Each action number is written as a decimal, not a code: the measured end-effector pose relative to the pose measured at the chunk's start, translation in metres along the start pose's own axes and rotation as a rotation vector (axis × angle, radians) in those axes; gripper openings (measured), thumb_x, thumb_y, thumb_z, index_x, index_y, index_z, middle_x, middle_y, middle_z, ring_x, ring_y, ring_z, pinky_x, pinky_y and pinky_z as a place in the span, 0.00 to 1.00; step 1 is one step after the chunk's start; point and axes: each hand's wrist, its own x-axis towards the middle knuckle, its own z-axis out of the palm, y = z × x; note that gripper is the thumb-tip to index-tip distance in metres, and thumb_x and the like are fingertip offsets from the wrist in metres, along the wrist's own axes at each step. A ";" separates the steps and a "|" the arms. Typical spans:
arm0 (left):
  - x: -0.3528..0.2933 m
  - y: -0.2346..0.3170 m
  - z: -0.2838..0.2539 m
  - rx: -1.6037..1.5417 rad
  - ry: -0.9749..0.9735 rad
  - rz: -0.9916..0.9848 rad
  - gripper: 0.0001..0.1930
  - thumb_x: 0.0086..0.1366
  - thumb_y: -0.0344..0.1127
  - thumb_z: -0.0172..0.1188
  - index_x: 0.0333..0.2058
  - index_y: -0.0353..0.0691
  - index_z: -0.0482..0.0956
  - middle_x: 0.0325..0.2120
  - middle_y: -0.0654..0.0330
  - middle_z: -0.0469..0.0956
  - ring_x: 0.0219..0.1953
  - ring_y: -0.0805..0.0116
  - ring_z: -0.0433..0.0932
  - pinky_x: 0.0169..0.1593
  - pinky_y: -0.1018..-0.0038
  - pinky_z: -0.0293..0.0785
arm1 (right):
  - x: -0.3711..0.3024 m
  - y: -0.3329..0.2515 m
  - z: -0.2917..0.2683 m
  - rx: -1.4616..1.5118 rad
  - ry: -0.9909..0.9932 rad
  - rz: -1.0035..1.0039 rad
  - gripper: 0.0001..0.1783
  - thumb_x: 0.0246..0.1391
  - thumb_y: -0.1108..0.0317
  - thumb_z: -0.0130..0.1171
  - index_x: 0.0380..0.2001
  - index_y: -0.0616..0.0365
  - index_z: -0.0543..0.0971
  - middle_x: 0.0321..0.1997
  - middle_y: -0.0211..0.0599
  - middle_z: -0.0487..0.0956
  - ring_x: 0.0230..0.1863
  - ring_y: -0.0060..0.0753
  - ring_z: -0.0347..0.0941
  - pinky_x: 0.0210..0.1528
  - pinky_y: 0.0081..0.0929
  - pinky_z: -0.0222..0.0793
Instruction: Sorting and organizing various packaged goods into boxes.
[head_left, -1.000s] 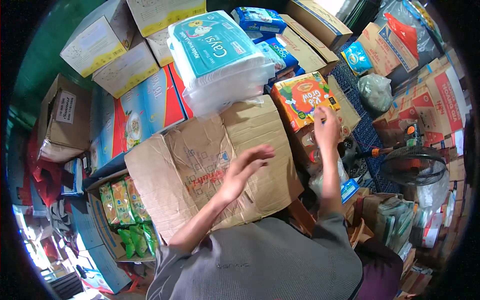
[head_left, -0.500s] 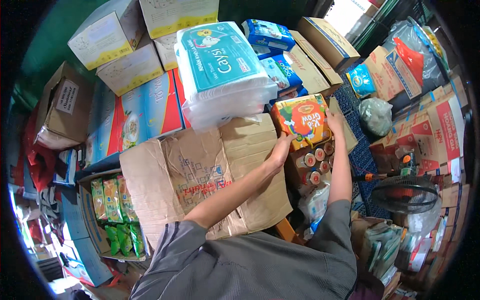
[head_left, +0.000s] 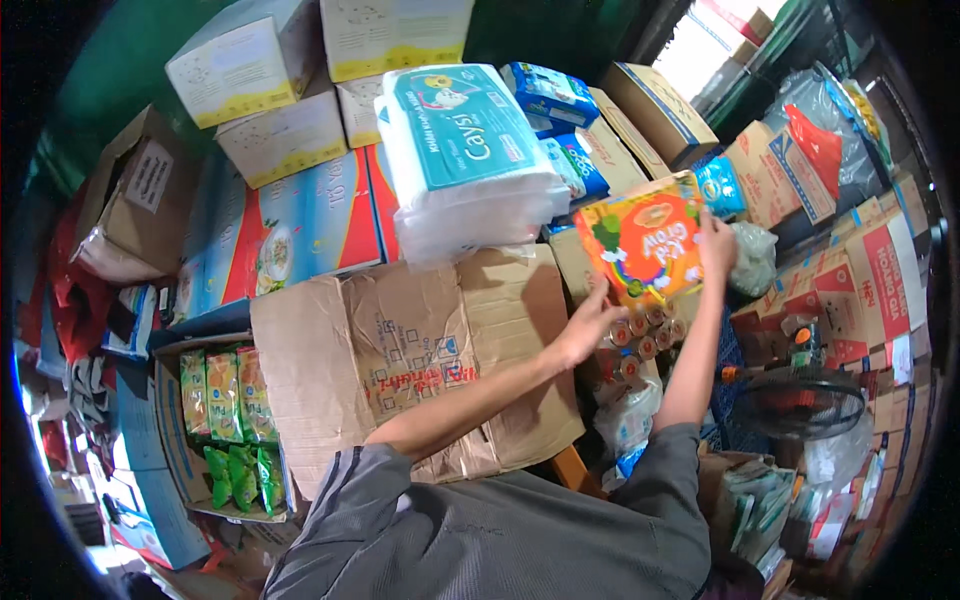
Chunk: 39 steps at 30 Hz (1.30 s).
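An orange and red printed carton with a rainbow design is held between my two hands, above several lidded jars. My left hand grips its near left corner, thumb and fingers closed on the edge. My right hand clasps its right side. The carton tilts, its printed top face turned up toward me. The jars sit partly beneath its near edge, and the far ones are hidden by it.
A flattened brown cardboard sheet lies left of my hands. Behind it stands a stack of wrapped tissue packs, with blue packs alongside. An open box of green snack packets is at left; a black fan is at right.
The orange carton has moved right and tilted, so its near side no longer shows. Both hands have travelled with it, still gripping. The whole view has also shifted slightly.
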 end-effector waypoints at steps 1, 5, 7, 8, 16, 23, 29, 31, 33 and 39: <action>-0.008 0.008 0.002 0.023 -0.044 -0.126 0.46 0.79 0.43 0.62 0.82 0.27 0.47 0.70 0.50 0.69 0.66 0.62 0.71 0.73 0.71 0.63 | 0.006 -0.009 -0.021 0.013 0.019 -0.004 0.37 0.71 0.30 0.54 0.43 0.55 0.92 0.36 0.48 0.91 0.42 0.55 0.89 0.46 0.48 0.79; -0.050 0.052 0.018 0.253 -0.071 0.225 0.47 0.79 0.44 0.59 0.82 0.26 0.42 0.84 0.34 0.39 0.87 0.49 0.39 0.85 0.62 0.41 | -0.001 -0.044 -0.082 0.231 0.257 -0.098 0.36 0.72 0.35 0.58 0.48 0.61 0.91 0.36 0.45 0.91 0.36 0.40 0.85 0.44 0.42 0.76; -0.070 0.078 0.027 0.206 -0.036 0.325 0.48 0.78 0.42 0.59 0.82 0.28 0.38 0.84 0.35 0.35 0.87 0.47 0.37 0.85 0.60 0.40 | -0.010 -0.070 -0.110 0.465 0.315 -0.164 0.32 0.74 0.42 0.60 0.49 0.67 0.90 0.37 0.41 0.91 0.36 0.32 0.83 0.44 0.38 0.76; -0.079 0.090 0.028 0.225 -0.010 0.408 0.48 0.78 0.41 0.57 0.82 0.28 0.37 0.85 0.37 0.33 0.87 0.47 0.37 0.85 0.59 0.42 | -0.018 -0.083 -0.123 0.551 0.329 -0.162 0.30 0.75 0.46 0.61 0.50 0.69 0.89 0.38 0.40 0.91 0.37 0.30 0.82 0.44 0.36 0.76; -0.119 0.180 -0.043 0.459 0.438 0.826 0.43 0.78 0.34 0.55 0.83 0.28 0.43 0.83 0.36 0.47 0.84 0.44 0.52 0.82 0.55 0.53 | -0.131 -0.177 -0.145 0.787 0.352 -0.435 0.28 0.73 0.59 0.65 0.64 0.72 0.79 0.60 0.43 0.84 0.58 0.32 0.79 0.61 0.31 0.76; -0.181 0.245 -0.171 0.500 1.169 0.847 0.25 0.86 0.36 0.52 0.73 0.28 0.70 0.63 0.54 0.80 0.60 0.72 0.78 0.59 0.74 0.77 | -0.232 -0.259 -0.074 1.016 -0.563 -0.775 0.45 0.59 0.63 0.79 0.74 0.65 0.69 0.77 0.49 0.69 0.71 0.42 0.75 0.68 0.40 0.77; -0.275 0.255 -0.271 0.744 1.362 0.582 0.19 0.85 0.37 0.56 0.62 0.27 0.80 0.45 0.61 0.87 0.45 0.77 0.77 0.49 0.74 0.76 | -0.310 -0.320 0.010 0.903 -0.661 -1.027 0.70 0.50 0.68 0.86 0.85 0.62 0.46 0.75 0.59 0.71 0.66 0.53 0.78 0.63 0.40 0.80; -0.289 0.252 -0.290 1.028 1.437 0.469 0.20 0.82 0.39 0.60 0.63 0.30 0.81 0.46 0.52 0.88 0.42 0.68 0.81 0.50 0.69 0.79 | -0.321 -0.337 0.036 1.032 -0.950 -0.816 0.73 0.49 0.70 0.86 0.85 0.66 0.43 0.71 0.60 0.74 0.61 0.55 0.81 0.60 0.42 0.80; -0.294 0.246 -0.303 1.165 1.398 0.440 0.25 0.78 0.39 0.65 0.68 0.37 0.77 0.48 0.45 0.89 0.43 0.56 0.88 0.51 0.64 0.81 | -0.321 -0.351 0.062 1.083 -0.944 -0.858 0.68 0.52 0.68 0.84 0.83 0.69 0.46 0.64 0.61 0.80 0.56 0.52 0.84 0.56 0.42 0.80; -0.277 0.234 -0.332 1.175 1.397 -0.029 0.34 0.76 0.42 0.68 0.75 0.43 0.66 0.45 0.41 0.89 0.49 0.38 0.89 0.53 0.54 0.82 | -0.307 -0.365 0.126 0.823 -0.830 -0.749 0.44 0.67 0.57 0.73 0.77 0.68 0.66 0.51 0.62 0.87 0.52 0.61 0.87 0.53 0.44 0.81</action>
